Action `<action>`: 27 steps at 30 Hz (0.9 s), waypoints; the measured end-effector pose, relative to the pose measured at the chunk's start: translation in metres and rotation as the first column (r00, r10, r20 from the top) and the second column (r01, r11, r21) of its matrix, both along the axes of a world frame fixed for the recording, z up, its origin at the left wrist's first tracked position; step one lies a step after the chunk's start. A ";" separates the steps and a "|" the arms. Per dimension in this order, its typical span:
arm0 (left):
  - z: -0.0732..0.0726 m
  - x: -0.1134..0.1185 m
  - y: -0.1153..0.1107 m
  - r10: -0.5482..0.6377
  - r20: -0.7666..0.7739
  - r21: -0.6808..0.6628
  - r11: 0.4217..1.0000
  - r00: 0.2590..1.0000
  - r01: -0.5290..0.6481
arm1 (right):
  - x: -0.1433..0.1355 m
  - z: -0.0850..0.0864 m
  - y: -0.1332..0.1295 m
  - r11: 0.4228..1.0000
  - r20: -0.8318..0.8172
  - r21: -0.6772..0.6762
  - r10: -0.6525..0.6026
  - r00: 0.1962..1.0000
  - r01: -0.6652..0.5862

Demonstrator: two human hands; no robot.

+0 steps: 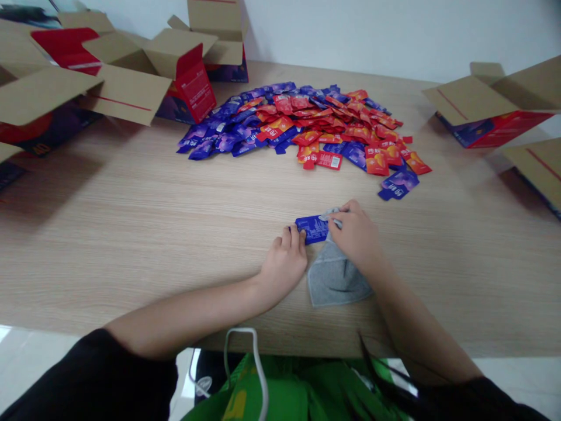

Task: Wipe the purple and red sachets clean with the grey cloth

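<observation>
A blue sachet [314,228] lies flat on the table, its printed side up. My left hand [287,257] presses its left end with curled fingers. Bunched in the fingers of my right hand [356,237] is a grey cloth [335,278], which touches the sachet's right end; the rest of the cloth spreads on the table towards me. Beyond my hands is a wide pile of red-orange sachets [331,120] and blue sachets [236,131]. One loose blue sachet [398,184] lies at the pile's near right edge.
Several open cardboard boxes [188,88] with raised flaps stand at the back left. More open boxes [495,117] stand on the right. The wooden table [131,234] meets a pale wall [372,35] behind. A white cable [258,368] hangs at the near edge.
</observation>
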State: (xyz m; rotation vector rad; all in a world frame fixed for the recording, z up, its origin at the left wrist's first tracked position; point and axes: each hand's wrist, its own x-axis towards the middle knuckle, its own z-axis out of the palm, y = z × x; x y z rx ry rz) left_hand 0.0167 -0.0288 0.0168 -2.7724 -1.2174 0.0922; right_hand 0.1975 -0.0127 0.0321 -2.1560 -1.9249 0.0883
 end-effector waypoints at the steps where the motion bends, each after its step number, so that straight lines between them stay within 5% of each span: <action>1: -0.001 0.000 0.000 0.001 0.004 0.004 1.000 1.000 -0.001 | 0.003 0.000 0.000 1.000 0.005 0.006 -0.018 1.000 0.018; 11: -0.001 -0.003 -0.001 -0.005 0.014 0.017 1.000 1.000 0.005 | 0.033 -0.004 0.004 0.999 0.019 0.009 -0.051 0.999 0.051; 16: -0.004 -0.003 -0.002 0.001 -0.002 0.024 1.000 1.000 -0.001 | 0.041 0.010 0.007 0.979 -0.103 0.196 -0.034 0.994 0.054; 20: -0.002 -0.002 -0.004 0.013 0.024 -0.020 1.000 1.000 -0.013 | 0.015 0.016 0.002 0.946 -0.195 0.316 0.131 0.972 -0.064; 23: 0.004 -0.002 -0.004 0.032 0.045 -0.077 0.997 0.998 -0.029 | -0.017 0.007 -0.004 0.949 -0.186 0.252 0.240 0.953 -0.190; 27: 0.006 -0.002 -0.004 0.029 0.028 -0.087 0.996 0.999 -0.027 | -0.040 -0.008 -0.004 0.968 -0.035 0.133 0.219 0.975 -0.213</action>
